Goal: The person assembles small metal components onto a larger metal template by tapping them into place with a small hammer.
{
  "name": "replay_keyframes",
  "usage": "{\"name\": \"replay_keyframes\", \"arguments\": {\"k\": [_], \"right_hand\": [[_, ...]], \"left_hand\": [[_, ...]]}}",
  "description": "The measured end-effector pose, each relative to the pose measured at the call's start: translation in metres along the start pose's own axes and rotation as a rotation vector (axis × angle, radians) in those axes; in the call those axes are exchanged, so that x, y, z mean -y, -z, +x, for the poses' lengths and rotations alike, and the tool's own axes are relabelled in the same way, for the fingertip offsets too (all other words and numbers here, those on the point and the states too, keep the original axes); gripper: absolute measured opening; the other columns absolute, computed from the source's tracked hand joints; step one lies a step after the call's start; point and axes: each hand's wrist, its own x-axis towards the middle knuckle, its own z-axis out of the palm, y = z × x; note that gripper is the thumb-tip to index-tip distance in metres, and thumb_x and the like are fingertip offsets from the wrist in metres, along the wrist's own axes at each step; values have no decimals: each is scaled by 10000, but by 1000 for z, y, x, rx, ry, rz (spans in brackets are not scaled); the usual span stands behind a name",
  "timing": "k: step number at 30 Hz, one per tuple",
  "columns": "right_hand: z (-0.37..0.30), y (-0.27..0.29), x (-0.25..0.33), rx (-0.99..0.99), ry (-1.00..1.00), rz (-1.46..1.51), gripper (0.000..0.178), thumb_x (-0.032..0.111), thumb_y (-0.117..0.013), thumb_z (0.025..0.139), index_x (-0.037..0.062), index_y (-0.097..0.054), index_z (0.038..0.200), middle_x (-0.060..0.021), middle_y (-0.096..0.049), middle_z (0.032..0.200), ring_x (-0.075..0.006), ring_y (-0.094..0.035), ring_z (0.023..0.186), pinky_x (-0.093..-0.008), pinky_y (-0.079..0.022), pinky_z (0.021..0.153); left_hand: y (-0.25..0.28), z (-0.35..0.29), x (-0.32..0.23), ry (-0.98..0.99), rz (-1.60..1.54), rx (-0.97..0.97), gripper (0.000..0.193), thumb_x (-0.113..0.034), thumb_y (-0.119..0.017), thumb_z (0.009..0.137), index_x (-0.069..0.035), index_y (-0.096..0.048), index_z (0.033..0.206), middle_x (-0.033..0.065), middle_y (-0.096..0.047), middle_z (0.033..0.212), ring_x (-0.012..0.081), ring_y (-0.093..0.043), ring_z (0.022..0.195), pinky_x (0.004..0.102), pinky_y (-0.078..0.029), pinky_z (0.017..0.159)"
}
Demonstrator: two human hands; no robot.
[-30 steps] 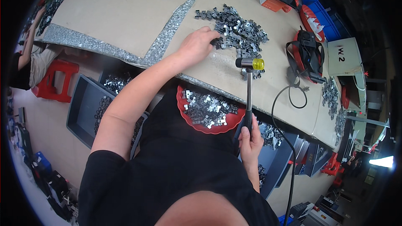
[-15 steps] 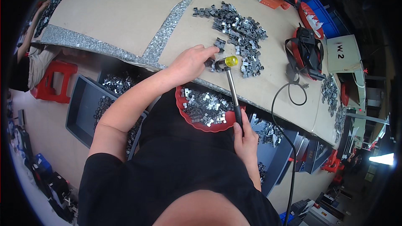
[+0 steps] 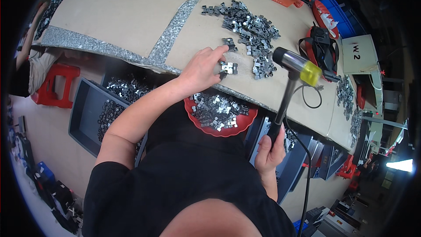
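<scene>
My left hand [image 3: 202,71] rests at the table's near edge, its index finger and thumb spread apart. Between them lies a shiny metal clip-like part [image 3: 229,67] on the tabletop. The index fingertip touches or nearly touches a darker metal part [image 3: 229,43]; a dark piece by the thumb is partly hidden. Off to the right, my right hand [image 3: 269,152] grips a hammer [image 3: 286,98] by its black handle. The hammer's head, one face black and the other translucent yellow, is raised above the table. Below the edge, a red scalloped dish [image 3: 209,131] full of metal parts sits at my lap.
A pile of metal parts [image 3: 252,30] spreads beyond my hands. Grey bins [image 3: 87,120] with more parts stand below on both sides. A black cable [image 3: 307,180] hangs over the right edge. A red stool [image 3: 58,85] and another person's arm are at the left.
My right hand has lifted the hammer up and to the right, away from the metal part near my left hand. That part now shows fully. My left hand has barely moved.
</scene>
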Motion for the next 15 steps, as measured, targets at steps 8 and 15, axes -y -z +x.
{"name": "replay_keyframes", "arguments": {"k": [8,15], "right_hand": [[-3,-6,-9,264,-146,-91,421,90,-516,874,26,-426,1280,-138,-614,732,-243,-609,569,-310,-459,524],[0,1,-12,69,-316,143,397,50,-481,887,-32,-421,1271,-21,-554,650,-58,-501,538,-198,-413,504]], "left_hand": [[1,2,1,-2,-7,-3,680,27,-656,597,-30,-372,1212,122,-581,944,303,-515,928,395,-424,825],[0,-13,-16,-218,-28,195,567,17,-637,580,-29,-485,1124,92,-582,930,298,-529,871,379,-434,798]]}}
